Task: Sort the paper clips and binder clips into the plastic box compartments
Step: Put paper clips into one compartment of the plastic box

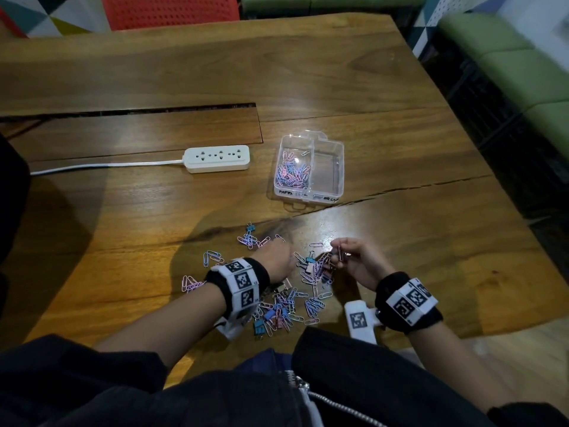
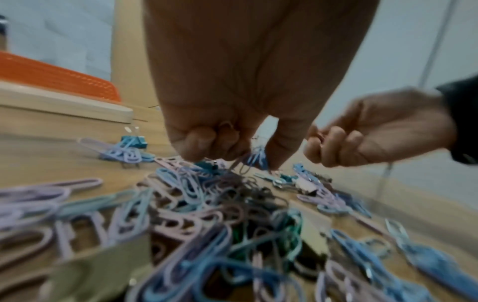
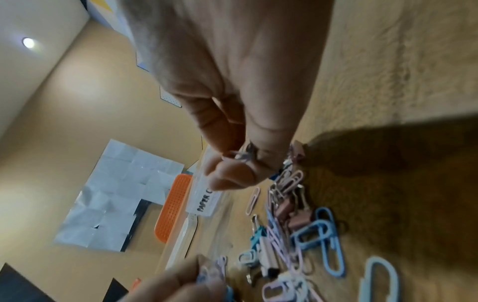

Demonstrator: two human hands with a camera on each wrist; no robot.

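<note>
A loose pile of pink and blue paper clips (image 1: 286, 306) mixed with small binder clips (image 1: 311, 262) lies on the wooden table near me. My left hand (image 1: 278, 257) reaches down into the pile, its fingers curled and pinching blue paper clips (image 2: 254, 158). My right hand (image 1: 354, 257) hovers just right of the pile, pinching a few paper clips (image 1: 339, 253) between thumb and fingers (image 3: 227, 175). The clear plastic box (image 1: 338, 167) stands farther back; its left compartment holds several paper clips (image 1: 292, 174), the right one looks bare.
A white power strip (image 1: 217, 158) with its cord lies left of the box. A long slot (image 1: 132, 110) runs across the table behind it. An orange chair (image 1: 169, 10) stands at the far edge, green seating (image 1: 523, 66) to the right.
</note>
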